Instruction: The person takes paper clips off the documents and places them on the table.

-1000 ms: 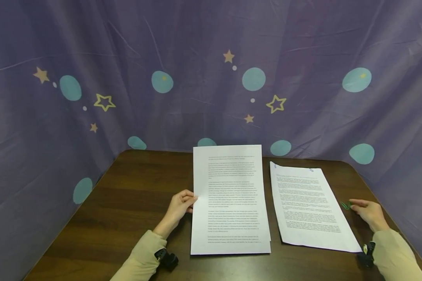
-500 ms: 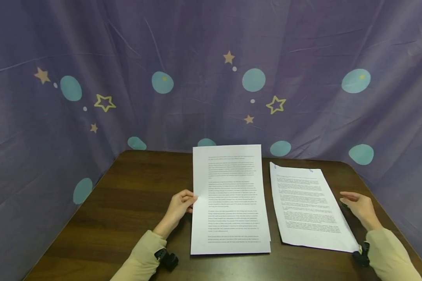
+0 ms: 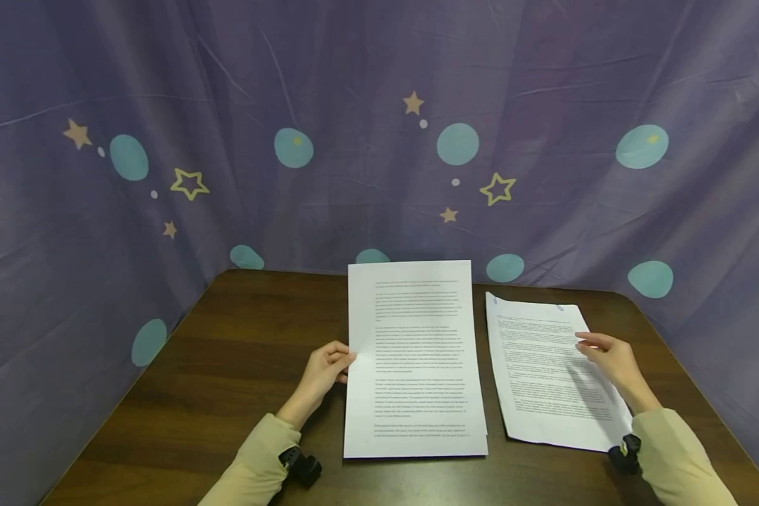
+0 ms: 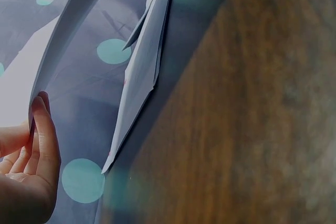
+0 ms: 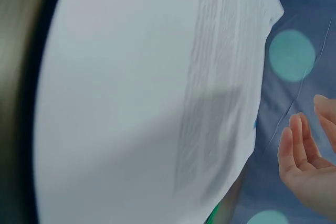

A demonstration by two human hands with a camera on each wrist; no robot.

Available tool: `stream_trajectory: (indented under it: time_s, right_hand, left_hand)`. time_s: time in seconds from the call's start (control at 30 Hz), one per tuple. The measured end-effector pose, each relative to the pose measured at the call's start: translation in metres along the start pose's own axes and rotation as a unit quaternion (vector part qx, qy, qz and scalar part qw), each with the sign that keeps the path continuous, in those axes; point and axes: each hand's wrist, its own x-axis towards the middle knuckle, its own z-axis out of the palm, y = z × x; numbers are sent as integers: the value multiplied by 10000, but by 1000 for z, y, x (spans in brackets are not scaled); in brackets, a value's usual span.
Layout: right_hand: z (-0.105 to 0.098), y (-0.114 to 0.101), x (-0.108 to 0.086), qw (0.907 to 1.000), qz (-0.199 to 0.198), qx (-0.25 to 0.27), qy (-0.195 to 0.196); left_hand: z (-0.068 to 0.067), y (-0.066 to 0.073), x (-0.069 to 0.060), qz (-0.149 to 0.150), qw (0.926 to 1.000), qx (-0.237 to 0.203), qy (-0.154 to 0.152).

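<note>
Printed sheets (image 3: 414, 358) are pinched between the thumb and fingers of the left hand (image 3: 321, 365), left of the clipped stack (image 3: 550, 379). Over that stack's right side, the right hand (image 3: 616, 364) is held with thumb and fingers parted (a green object (image 5: 212, 214) is glimpsed at the stack's edge). Behind the stack, a patterned curtain (image 3: 367, 98) is hung.

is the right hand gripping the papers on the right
No, the right wrist view shows the right hand with thumb and fingers apart, backdrop visible between it and the papers.
</note>
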Motion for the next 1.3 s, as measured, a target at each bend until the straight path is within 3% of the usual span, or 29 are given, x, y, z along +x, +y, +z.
stream_trajectory:
  time_s: [0.1, 0.17, 0.27, 0.37, 0.53, 0.73, 1.13, 1.3]
  right_hand:
    - [1, -34, -7, 9991, -95, 364, -209]
    - [2, -58, -12, 9978, -65, 578, -332]
    - [3, -92, -20, 9970, -47, 574, -516]
    - [9, -110, -22, 9962, -150, 499, -704]
    - [24, -126, -23, 9915, -313, 897, -886]
    - [45, -143, -26, 9815, -406, 1440, -1195]
    - [78, -170, -34, 9463, 6, 2395, -2170]
    - [89, -176, -37, 9380, 118, 2540, -2357]
  left_hand:
    - [-1, -5, 2, 81, 10000, -18, -19]
    - [0, 1, -1, 76, 9999, 63, -36]
    - [1, 9, -5, 63, 9999, 109, -66]
    - [0, 5, -3, -13, 10000, 25, -59]
    - [-1, -7, 3, -90, 9999, -29, 52]
    - [0, -10, 3, -16, 9999, -28, 123]
    - [0, -8, 2, -93, 9997, -160, 181]
    - [-3, -9, 2, -108, 9997, -86, 210]
